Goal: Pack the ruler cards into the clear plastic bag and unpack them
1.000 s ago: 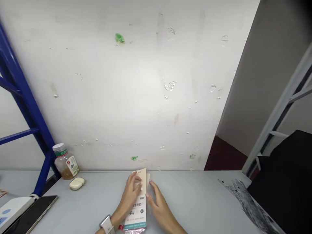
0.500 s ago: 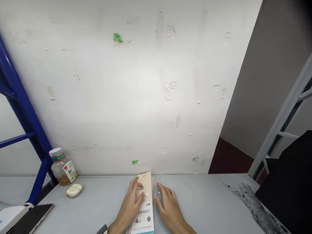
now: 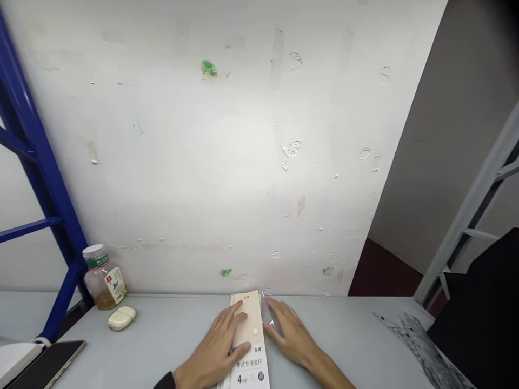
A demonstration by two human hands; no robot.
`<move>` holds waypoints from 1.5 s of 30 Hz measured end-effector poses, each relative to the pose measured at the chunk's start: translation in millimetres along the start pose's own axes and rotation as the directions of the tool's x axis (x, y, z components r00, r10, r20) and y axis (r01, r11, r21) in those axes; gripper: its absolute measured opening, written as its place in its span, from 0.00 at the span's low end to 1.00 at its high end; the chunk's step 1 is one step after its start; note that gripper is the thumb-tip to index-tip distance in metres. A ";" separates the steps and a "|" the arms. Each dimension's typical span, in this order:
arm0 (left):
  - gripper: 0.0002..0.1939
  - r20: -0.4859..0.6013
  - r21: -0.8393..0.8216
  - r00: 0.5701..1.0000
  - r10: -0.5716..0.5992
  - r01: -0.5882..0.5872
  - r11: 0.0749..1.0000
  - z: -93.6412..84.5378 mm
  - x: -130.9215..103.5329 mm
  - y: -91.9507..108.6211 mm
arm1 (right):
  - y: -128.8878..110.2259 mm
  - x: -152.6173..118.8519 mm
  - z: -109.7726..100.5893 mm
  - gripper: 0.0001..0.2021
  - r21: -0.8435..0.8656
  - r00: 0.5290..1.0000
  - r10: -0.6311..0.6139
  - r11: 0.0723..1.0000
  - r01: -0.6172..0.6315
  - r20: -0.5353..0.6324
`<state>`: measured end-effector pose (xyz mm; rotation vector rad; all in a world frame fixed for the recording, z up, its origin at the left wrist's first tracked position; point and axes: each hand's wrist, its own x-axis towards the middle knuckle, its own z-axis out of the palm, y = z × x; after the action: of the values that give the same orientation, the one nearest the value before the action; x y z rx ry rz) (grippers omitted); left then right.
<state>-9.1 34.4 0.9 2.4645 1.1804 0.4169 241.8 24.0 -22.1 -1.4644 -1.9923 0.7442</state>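
Note:
A cream and white ruler-set packet (image 3: 249,335) with Chinese print and a large "4" lies on the grey desk, its long side pointing toward the wall. Edges of other packets show under its left side. My left hand (image 3: 221,343) rests flat across the packet's left half, fingers stretched forward and thumb out to the right. Along the packet's right side lies a strip of clear plastic film (image 3: 272,319). My right hand (image 3: 294,332) touches this film with fingertips and thumb spread apart; no firm grip shows.
At left stand a clear jar (image 3: 103,281) with a white lid and a cream oval case (image 3: 121,317). A dark phone (image 3: 52,364) lies beside a white box (image 3: 18,359). A blue metal frame (image 3: 52,178) rises there; black fabric (image 3: 482,313) hangs at right.
The packet has shifted slightly right in view, partly with the camera's turn. My left hand has flattened onto it. My right hand has moved right, and more film shows beside the packet.

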 end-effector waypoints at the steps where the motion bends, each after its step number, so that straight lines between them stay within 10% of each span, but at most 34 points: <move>1: 0.29 0.016 0.018 1.000 0.015 -0.015 1.000 -4.7 -0.3 -2.5 | 1.8 -1.1 -4.9 0.32 -0.019 1.000 0.005 1.000 -0.005 -0.006; 11: 0.52 0.199 -0.037 0.974 0.107 -0.102 0.994 -33.5 -16.7 -40.7 | -4.6 -12.9 -16.6 0.36 -0.069 0.986 -0.059 0.995 0.070 0.153; 45: 0.39 0.148 0.147 0.980 0.133 -0.154 0.977 -20.1 -9.9 -35.5 | 1.6 -16.3 -8.6 0.39 -0.198 0.974 -0.063 0.974 0.107 0.216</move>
<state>-47.5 51.3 1.7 2.6771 1.0185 0.1943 253.1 9.7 -19.0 -1.4556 -2.3386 0.6932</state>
